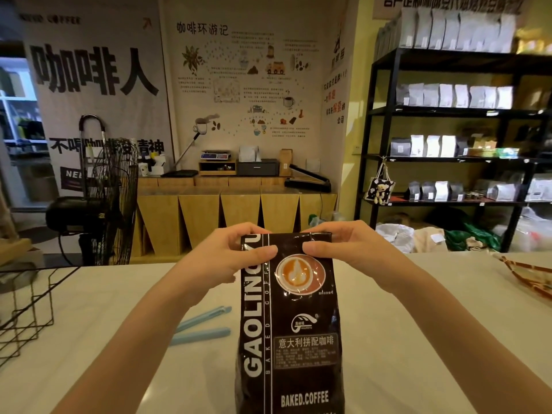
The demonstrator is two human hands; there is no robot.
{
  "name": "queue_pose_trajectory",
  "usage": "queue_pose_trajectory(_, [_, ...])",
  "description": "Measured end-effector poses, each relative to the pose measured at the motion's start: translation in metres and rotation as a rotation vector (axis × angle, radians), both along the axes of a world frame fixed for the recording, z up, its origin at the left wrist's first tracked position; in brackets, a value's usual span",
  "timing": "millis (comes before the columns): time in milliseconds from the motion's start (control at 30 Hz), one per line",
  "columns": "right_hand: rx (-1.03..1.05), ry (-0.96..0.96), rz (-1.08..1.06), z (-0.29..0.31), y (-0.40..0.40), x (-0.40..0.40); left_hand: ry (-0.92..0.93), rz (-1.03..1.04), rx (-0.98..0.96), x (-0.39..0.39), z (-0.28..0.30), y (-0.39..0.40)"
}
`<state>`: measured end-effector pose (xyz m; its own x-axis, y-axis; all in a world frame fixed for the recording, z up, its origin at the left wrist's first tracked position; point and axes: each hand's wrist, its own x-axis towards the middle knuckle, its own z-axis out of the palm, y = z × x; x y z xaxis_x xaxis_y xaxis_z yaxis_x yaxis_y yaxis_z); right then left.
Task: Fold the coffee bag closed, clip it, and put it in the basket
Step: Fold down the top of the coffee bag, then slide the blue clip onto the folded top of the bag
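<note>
A tall dark brown coffee bag (291, 330) stands upright on the white table, with white lettering and a latte picture on its front. My left hand (236, 252) pinches its top left corner, thumb in front and fingers behind. My right hand (334, 242) grips the top right corner the same way. The bag's top edge looks folded over between them. A light blue bag clip (198, 327) lies open on the table, left of the bag and under my left forearm. A black wire basket (27, 306) stands at the table's left edge.
A red and white striped object (528, 277) lies at the table's right edge. Beyond the table are a black floor fan (110, 198), a wooden counter (236, 216) with a scale and a sealer, and black shelves (457, 130) of coffee bags.
</note>
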<state>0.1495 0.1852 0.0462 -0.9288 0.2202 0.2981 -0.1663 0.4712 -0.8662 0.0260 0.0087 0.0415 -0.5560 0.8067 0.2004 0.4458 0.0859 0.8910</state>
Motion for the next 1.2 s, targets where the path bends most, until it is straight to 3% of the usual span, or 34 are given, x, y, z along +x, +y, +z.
queue_pose_trajectory(200, [0.035, 0.013, -0.052, -0.003, -0.004, -0.001, -0.084, 0.007, 0.096, 0.004, -0.002, 0.0])
queue_pose_trajectory(300, [-0.096, 0.01, -0.017, -0.006, -0.003, 0.001, -0.162, 0.031, 0.186, 0.007, -0.008, 0.002])
queue_pose_trajectory(567, [-0.208, 0.033, -0.007, -0.011, -0.004, -0.003, -0.283, 0.093, 0.355, 0.014, -0.018, 0.007])
queue_pose_trajectory(967, [-0.336, -0.019, -0.064, -0.029, -0.007, -0.014, -0.311, 0.105, 0.275, 0.005, -0.026, 0.008])
queue_pose_trajectory(1200, [-0.358, -0.019, -0.151, -0.044, -0.013, -0.032, -0.21, 0.14, 0.204, -0.003, -0.038, 0.006])
